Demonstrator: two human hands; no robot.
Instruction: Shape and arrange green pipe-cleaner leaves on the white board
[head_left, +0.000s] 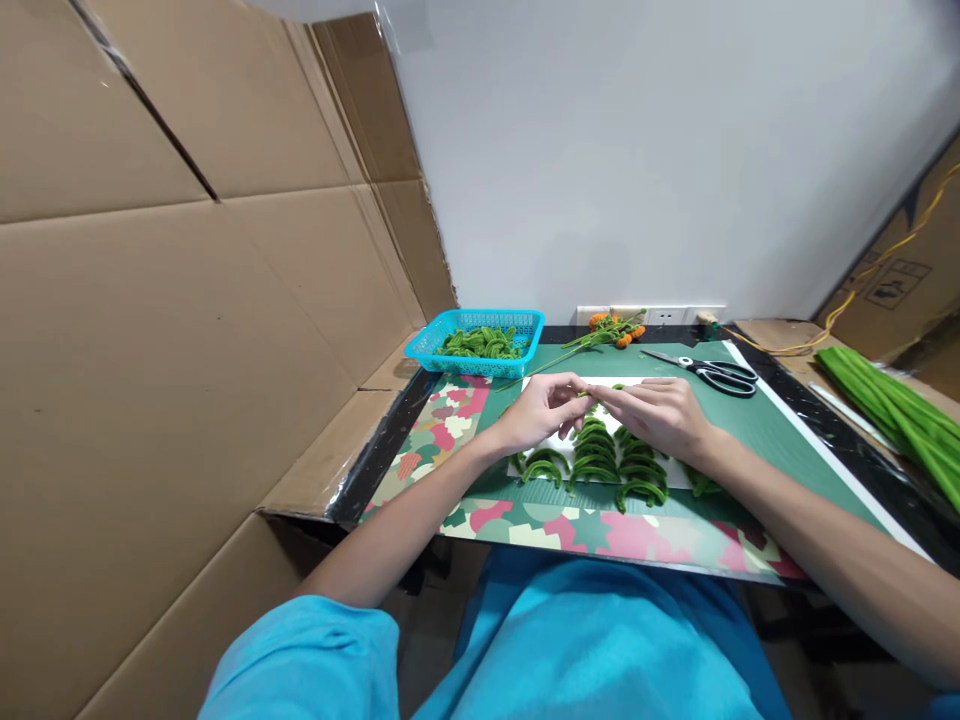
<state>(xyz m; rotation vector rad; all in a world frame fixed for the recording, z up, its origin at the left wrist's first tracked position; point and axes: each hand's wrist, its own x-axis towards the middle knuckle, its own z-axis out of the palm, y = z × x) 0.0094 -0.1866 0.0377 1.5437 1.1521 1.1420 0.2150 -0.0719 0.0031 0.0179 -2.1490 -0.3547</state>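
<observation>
My left hand and my right hand meet at the fingertips above a white sheet. Both are closed in a pinch on a short green pipe cleaner, mostly hidden by the fingers. Below them, curved green pipe cleaner pieces lie in overlapping columns on the sheet. More curved pieces rest under my left wrist, and a few are partly covered by my right forearm.
A blue plastic basket holds many green pieces. Orange pipe cleaner flowers and black-handled scissors lie on the green mat. Long green pipe cleaners are bundled at right. Cardboard walls the left side.
</observation>
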